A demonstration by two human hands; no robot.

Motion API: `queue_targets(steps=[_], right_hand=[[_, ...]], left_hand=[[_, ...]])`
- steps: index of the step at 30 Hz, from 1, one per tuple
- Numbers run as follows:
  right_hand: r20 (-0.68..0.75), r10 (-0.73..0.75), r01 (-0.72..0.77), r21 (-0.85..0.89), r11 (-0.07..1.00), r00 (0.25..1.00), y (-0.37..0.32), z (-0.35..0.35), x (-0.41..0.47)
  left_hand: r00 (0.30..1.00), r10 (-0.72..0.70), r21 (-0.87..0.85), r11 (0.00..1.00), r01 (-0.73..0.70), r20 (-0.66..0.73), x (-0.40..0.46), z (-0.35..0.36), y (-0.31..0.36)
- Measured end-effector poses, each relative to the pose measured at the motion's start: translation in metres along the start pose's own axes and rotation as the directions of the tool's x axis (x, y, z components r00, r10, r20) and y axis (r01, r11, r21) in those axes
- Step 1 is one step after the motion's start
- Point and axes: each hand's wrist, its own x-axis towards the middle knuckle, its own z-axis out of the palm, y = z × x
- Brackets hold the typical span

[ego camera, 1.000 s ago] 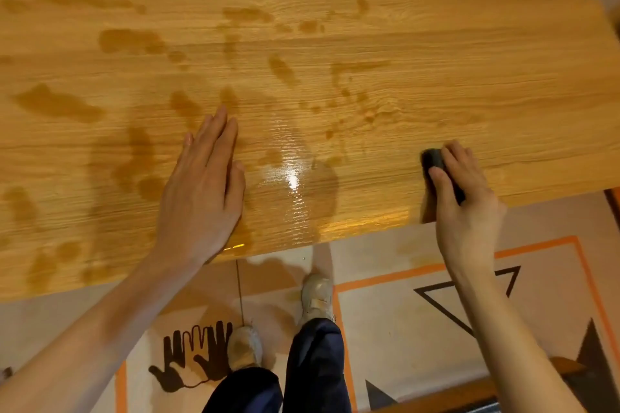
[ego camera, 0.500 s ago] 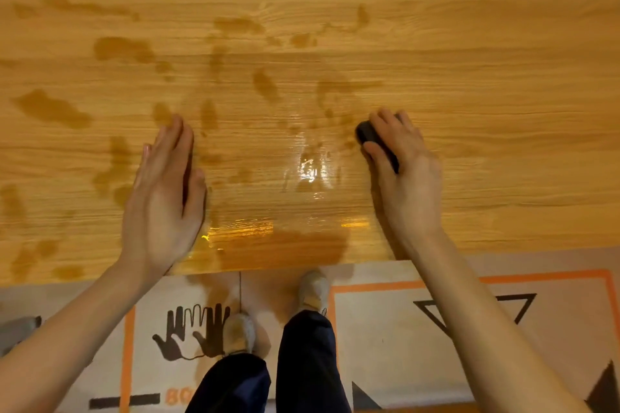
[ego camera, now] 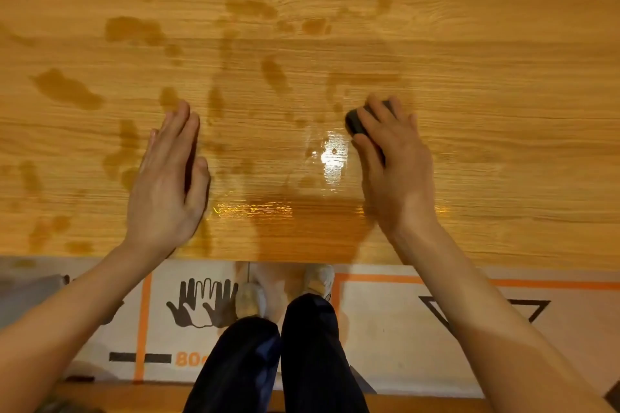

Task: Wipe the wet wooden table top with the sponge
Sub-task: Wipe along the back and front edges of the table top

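Table top (ego camera: 486,84), wooden, pale orange grain – its left, right and far edges run out of view; only the near edge shows whole. Dark wet patches (ego camera: 67,89) scattered over the left and centre, a glossy wet film (ego camera: 330,157) catching the light between the hands.

Floor mat (ego camera: 385,329) below the near edge, pale with orange lines, a black triangle and two black hand prints; its lettering is cut short by the legs and cannot be read in full.

Legs in dark trousers (ego camera: 285,362), light shoes (ego camera: 318,278) partly tucked under the table edge.

Left hand (ego camera: 164,191) – flat, fingers straight and close together, palm down on the wood among the wet patches, holding nothing.

Right hand (ego camera: 396,161) – curled over the sponge, fingers draped across its top, pressing it to the wood.

Sponge (ego camera: 354,122), dark, mostly hidden under the right fingers; only its left end shows, just beyond the glossy film. Its full shape cannot be made out.
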Motion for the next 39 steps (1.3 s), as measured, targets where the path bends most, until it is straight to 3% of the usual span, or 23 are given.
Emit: queue_targets(steps=[3,9,12,18,24,28,33,39], right_hand=[[-0.02,0.022,-0.022,0.032,0.999,1.0,-0.004,0.011,0.004],[0.098,-0.169,0.165,0.046,0.985,0.981,-0.008,0.015,-0.116],[0.115,-0.152,0.148,0.045,0.988,0.982,-0.013,0.016,-0.076],[-0.016,0.023,-0.021,0.112,0.994,1.0,-0.038,0.034,0.007],[0.063,-0.114,0.11,0.063,0.992,0.991,-0.05,0.042,-0.111],[0.102,-0.134,0.132,0.019,0.991,0.986,-0.061,0.048,-0.06],[-0.017,0.007,-0.006,0.035,0.999,1.0,-0.084,0.075,0.016],[0.087,-0.102,0.1,0.026,0.995,0.991,-0.089,0.081,-0.106]], left_hand=[[1.0,0.001,-0.009,1.0,-0.001,0.005,-0.001,-0.001,0.0],[1.0,-0.027,-0.028,0.999,0.027,0.001,0.001,-0.003,0.004],[1.0,-0.012,-0.034,0.999,0.012,0.004,0.002,-0.003,0.007],[1.0,0.016,-0.027,1.0,-0.016,0.004,-0.001,-0.004,0.006],[0.998,-0.007,0.087,0.996,0.001,0.068,0.004,-0.004,0.006],[0.998,0.004,0.051,0.999,-0.007,0.061,0.006,-0.005,0.006],[0.997,0.006,0.02,1.0,-0.007,0.072,0.005,-0.005,0.006],[0.993,-0.007,-0.002,1.0,0.007,0.12,0.005,-0.006,0.006]])
